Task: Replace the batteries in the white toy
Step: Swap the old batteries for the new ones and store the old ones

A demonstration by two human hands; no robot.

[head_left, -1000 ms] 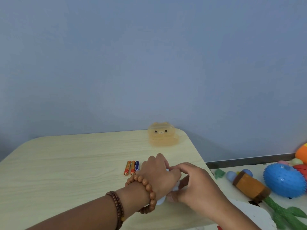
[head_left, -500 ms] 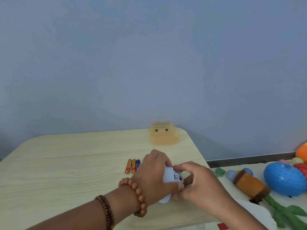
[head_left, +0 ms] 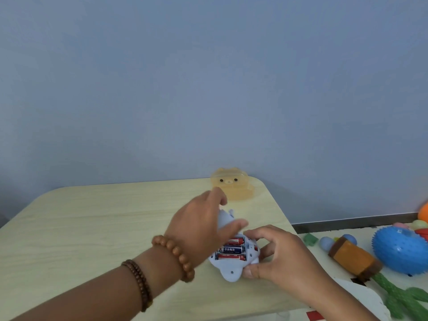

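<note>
Fingers of left hand and right hand grip white toy near table edge.

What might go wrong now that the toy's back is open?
1. The white toy lies near the right edge of the table, gripped only by the right hand; a slip might send it off the side.
2. The left hand holds what looks like the lid, though it is blurred; it may be dropped or mislaid.
3. The three batteries lie exposed and might fall out if the toy tips.
</note>
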